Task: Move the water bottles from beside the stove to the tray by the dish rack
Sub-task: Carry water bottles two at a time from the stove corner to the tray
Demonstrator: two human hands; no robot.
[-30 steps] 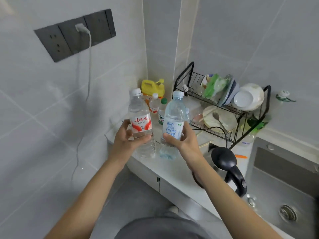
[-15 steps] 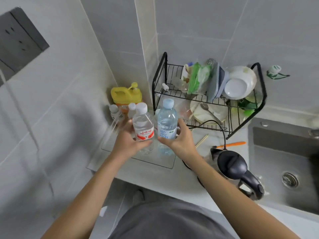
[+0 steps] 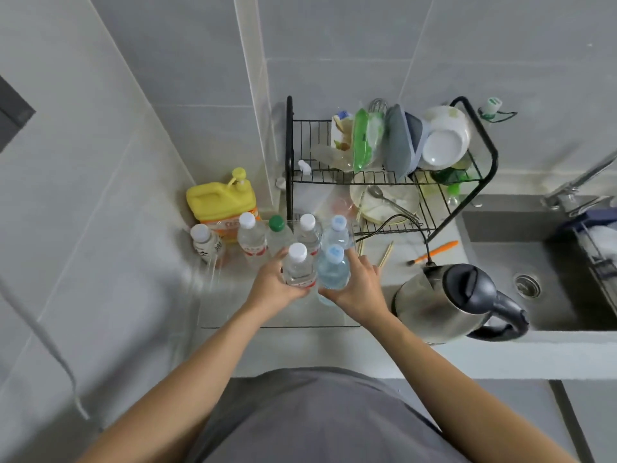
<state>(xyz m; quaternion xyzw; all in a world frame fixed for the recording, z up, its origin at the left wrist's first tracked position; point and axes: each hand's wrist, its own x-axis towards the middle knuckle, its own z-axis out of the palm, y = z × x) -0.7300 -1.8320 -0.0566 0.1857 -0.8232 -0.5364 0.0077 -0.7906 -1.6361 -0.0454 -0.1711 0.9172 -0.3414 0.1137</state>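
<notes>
Left hand point(image 3: 272, 289) grips red-labelled bottle point(image 3: 298, 269) (writing unreadable), right hand point(image 3: 355, 289) blue-capped bottle point(image 3: 333, 272).

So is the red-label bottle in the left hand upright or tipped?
Upright. The red-label bottle shows its white cap on top and body straight below, gripped by the left hand above the clear tray.

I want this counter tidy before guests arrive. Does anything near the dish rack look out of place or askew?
Yes. Loose chopsticks lie scattered on the counter in front of the dish rack, and an orange-handled brush lies beside them. The kettle cord trails up into the rack's lower shelf. No spill or damage is visible.
</notes>
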